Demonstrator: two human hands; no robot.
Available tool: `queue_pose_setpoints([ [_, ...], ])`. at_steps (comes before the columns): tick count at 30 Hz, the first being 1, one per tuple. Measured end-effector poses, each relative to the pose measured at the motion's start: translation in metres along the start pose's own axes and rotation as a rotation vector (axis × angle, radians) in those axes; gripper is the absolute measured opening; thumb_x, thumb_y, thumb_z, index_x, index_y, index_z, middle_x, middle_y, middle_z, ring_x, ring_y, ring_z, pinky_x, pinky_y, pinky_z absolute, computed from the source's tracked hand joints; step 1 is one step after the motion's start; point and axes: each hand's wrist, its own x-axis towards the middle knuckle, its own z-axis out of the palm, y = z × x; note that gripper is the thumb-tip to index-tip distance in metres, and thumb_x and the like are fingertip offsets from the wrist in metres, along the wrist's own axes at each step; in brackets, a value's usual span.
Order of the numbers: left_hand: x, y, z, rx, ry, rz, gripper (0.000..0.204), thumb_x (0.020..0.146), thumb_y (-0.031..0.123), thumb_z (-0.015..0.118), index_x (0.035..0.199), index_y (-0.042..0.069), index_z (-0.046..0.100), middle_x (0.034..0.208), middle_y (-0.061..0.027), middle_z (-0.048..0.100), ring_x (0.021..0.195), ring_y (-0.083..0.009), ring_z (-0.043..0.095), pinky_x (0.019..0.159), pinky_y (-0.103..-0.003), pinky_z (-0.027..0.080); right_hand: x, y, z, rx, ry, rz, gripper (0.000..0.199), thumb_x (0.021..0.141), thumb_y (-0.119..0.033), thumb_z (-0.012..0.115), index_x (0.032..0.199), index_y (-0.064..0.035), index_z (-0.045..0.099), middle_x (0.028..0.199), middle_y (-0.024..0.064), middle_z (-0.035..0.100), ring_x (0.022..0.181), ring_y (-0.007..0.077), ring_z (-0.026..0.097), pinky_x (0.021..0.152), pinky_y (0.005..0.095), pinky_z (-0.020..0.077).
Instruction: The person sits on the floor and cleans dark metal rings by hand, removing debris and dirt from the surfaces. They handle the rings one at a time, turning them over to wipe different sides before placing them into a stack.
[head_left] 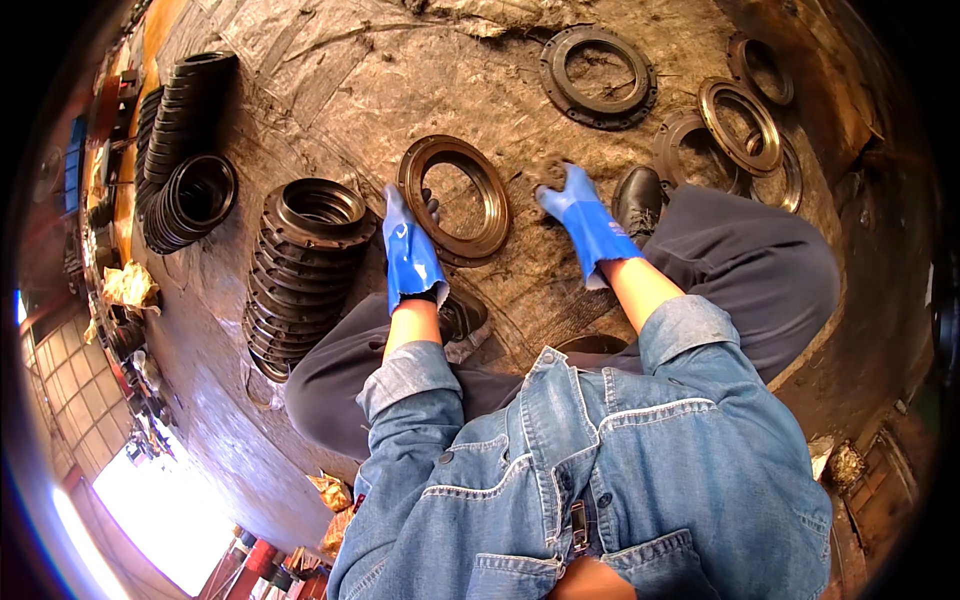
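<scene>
A dark metal flange ring [493, 208] stands tilted on the floor in front of me. My left hand [408, 245], in a blue rubber glove, grips its left edge, with dark fingertips showing through the opening. To the right of the ring is my right hand [585, 215], gloved the same way and apart from it. Its fingers are curled around a small brownish clump [552, 172], too blurred to name. Close to my left hand rises a tall stack of similar flange rings [300, 285].
More stacked rings [185, 120] stand at the far left. A thick ring [645, 95] lies flat ahead, and several others, including a shinier ring [770, 155], overlap at the right. My shoe [637, 200] is beside my right hand. Crumpled paper [130, 287] lies left.
</scene>
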Motion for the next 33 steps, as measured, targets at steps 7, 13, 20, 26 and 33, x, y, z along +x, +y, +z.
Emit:
queue_pose_setpoints([
  [7, 0.014, 0.002, 0.003, 0.027, 0.029, -0.003, 0.07, 0.104, 0.059, 0.05, 0.133, -0.005, 0.058, 0.11, -0.0137, 0.07, 0.092, -0.0227, 0.068, 0.083, -0.035, 0.053, -0.004, -0.102, 0.05, -0.515, 0.175, -1.123, 0.04, 0.095, -0.014, 0.067, 0.134, -0.011, 0.061, 0.126, 0.0115, 0.07, 0.11, 0.0288, 0.072, 0.09, 0.0363, 0.064],
  [13, 0.03, 0.008, 0.002, 0.097, 0.17, -0.09, 0.069, 0.103, 0.055, 0.055, 0.126, -0.01, 0.06, 0.103, -0.0174, 0.073, 0.085, -0.0249, 0.072, 0.076, -0.035, 0.058, 0.047, -0.098, 0.073, 0.025, -0.101, -0.892, 0.026, 0.102, -0.017, 0.061, 0.119, 0.0002, 0.069, 0.106, 0.0212, 0.075, 0.089, 0.0299, 0.075, 0.083, 0.037, 0.0627],
  [20, 0.033, -0.002, -0.001, 0.059, 0.195, -0.018, 0.066, 0.104, 0.053, 0.055, 0.119, -0.01, 0.063, 0.099, -0.0169, 0.072, 0.083, -0.0245, 0.069, 0.077, -0.037, 0.056, 0.032, -0.074, 0.079, -0.399, -0.222, -0.366, 0.038, 0.101, -0.031, 0.06, 0.122, -0.0006, 0.067, 0.107, 0.0216, 0.074, 0.097, 0.0356, 0.072, 0.09, 0.0403, 0.0597],
  [26, 0.025, 0.004, 0.013, 0.179, 0.271, -0.045, 0.049, 0.103, 0.048, 0.055, 0.093, 0.002, 0.064, 0.066, -0.0009, 0.054, 0.054, -0.0129, 0.049, 0.049, -0.031, 0.037, -0.004, -0.085, 0.064, -0.583, -0.541, -0.17, 0.051, 0.086, -0.045, 0.068, 0.106, 0.0017, 0.074, 0.112, 0.0235, 0.073, 0.105, 0.0365, 0.071, 0.092, 0.0395, 0.0554],
  [33, 0.017, 0.016, 0.024, 0.243, 0.288, -0.07, 0.053, 0.102, 0.052, 0.058, 0.099, 0.0, 0.068, 0.074, -0.0044, 0.06, 0.061, -0.0146, 0.054, 0.055, -0.033, 0.043, 0.033, -0.039, 0.097, 0.633, -0.768, 0.111, 0.016, 0.091, -0.013, 0.07, 0.104, -0.0057, 0.076, 0.126, 0.0103, 0.071, 0.108, 0.026, 0.07, 0.099, 0.0372, 0.0528],
])
